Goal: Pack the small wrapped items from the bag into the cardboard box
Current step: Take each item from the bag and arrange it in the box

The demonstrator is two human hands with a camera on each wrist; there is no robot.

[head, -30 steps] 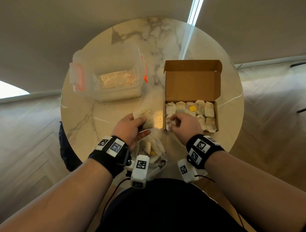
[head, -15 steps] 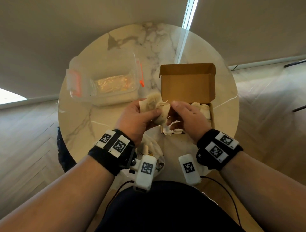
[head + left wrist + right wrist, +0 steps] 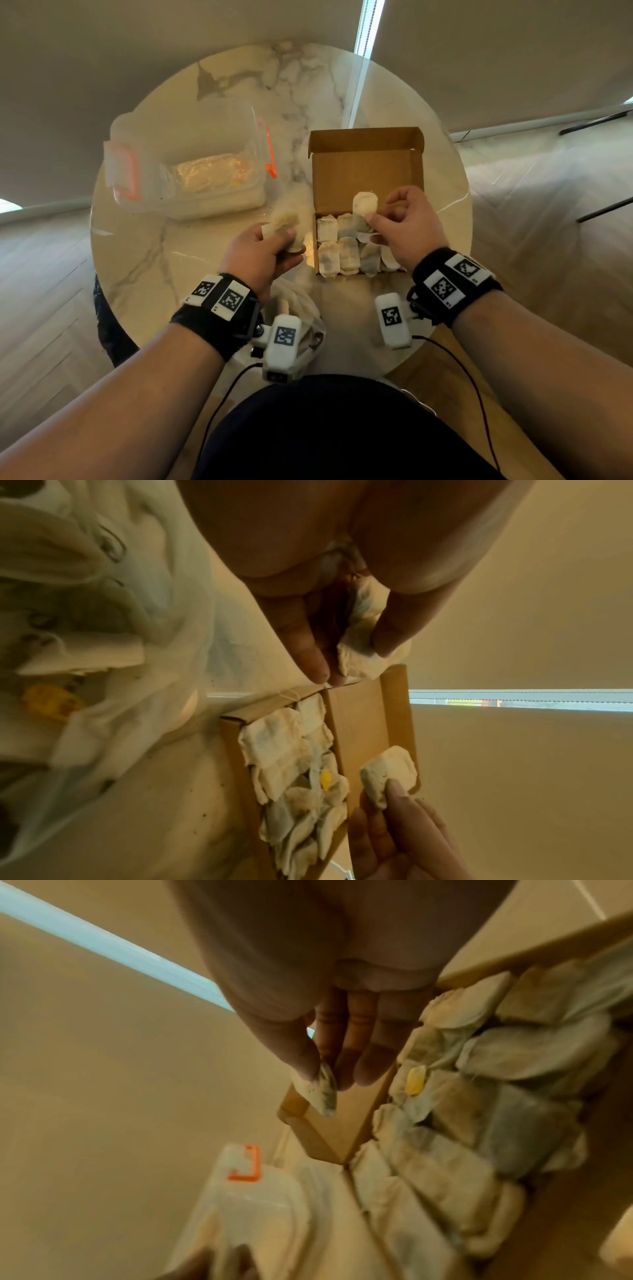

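The open cardboard box point(image 3: 363, 171) stands on the round marble table, its lid flap up, with several pale wrapped sachets point(image 3: 342, 253) packed in rows inside. My right hand point(image 3: 400, 222) hovers over the box's right half and pinches one sachet point(image 3: 365, 202) between thumb and forefinger; the same sachet point(image 3: 320, 1089) shows in the right wrist view. Left of the box, my left hand point(image 3: 270, 250) grips a small bunch of sachets point(image 3: 284, 222), seen again as a bunch point(image 3: 363, 642) in the left wrist view. The translucent bag point(image 3: 301, 318) lies at the near table edge, partly hidden by my left wrist.
A clear plastic container point(image 3: 191, 171) with orange clips stands at the table's left rear. A yellow tag point(image 3: 325, 777) lies among the packed sachets. Bare marble point(image 3: 144, 260) shows on the table's near left. Wooden floor surrounds the table.
My hands have parted: the right one took a sachet from the left hand's bunch and carried it rightward over the box. The left hand drew back to the left of the box.
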